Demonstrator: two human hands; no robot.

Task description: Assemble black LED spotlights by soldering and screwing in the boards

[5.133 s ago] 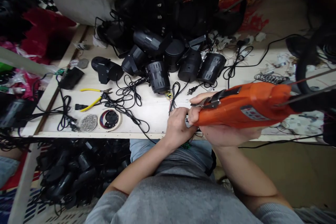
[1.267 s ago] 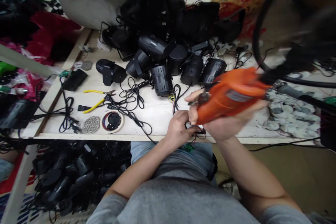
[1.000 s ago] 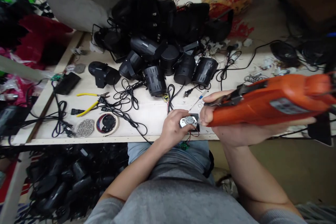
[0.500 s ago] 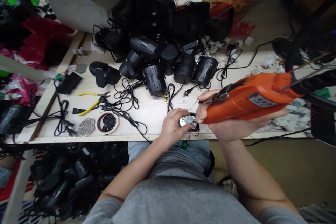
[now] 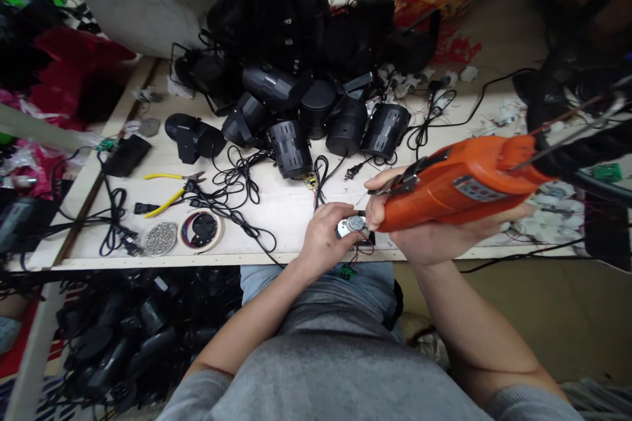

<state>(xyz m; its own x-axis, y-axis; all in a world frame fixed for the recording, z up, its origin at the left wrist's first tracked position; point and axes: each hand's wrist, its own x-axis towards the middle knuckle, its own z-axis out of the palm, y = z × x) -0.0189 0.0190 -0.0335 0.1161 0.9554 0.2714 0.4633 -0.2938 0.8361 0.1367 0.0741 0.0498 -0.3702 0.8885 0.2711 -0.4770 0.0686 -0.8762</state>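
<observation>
Trailing red wires (image 5: 359,252), silver motor (image 5: 353,223) sits beside the orange driver (image 5: 459,181).

Soft, even light fills the pale table (image 5: 286,210), leaving only faint shadows. The black lamp housings (image 5: 291,145) lose their detail in darkness. Straight lines bow toward the frame edges. Right of the housings, the orange tool (image 5: 464,184) looks slightly smeared, and beyond it the dark corner blurs.

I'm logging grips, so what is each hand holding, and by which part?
The right hand grips the orange driver around its body. The left hand pinches the small motor by its side.
</observation>
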